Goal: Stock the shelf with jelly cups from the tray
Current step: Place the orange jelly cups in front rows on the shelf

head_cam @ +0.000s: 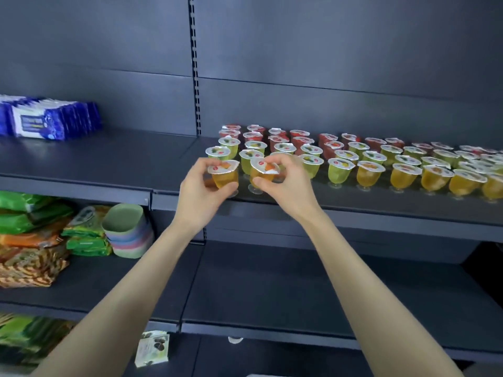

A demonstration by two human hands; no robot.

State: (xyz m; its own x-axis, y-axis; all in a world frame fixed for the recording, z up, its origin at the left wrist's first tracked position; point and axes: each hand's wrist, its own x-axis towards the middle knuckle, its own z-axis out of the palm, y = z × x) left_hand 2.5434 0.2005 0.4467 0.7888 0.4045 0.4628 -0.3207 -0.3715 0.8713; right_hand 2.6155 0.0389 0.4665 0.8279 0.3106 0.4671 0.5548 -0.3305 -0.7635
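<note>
Left hand (202,191), grip curled round upright jelly cup (224,177); right hand (286,184), grip pinching tilted jelly cup (261,173).

Dim even light, soft glare on back panel (340,50), edges bowed, corners blurred

Seen through the sole view, a wide-angle camera worn on the head, a dark store shelf (353,205) fills the frame from close range, the lens facing forward and slightly down. Bare forearms enter from 7 and 5 o'clock, near the lens, and the left hand (202,191) and right hand (283,183) grip jelly cups (224,176) at dead centre. The back panel (326,50) spans 12 o'clock, stocked rows trail toward 3 o'clock, and lower shelves (272,289) drop away at 6 o'clock.
</note>
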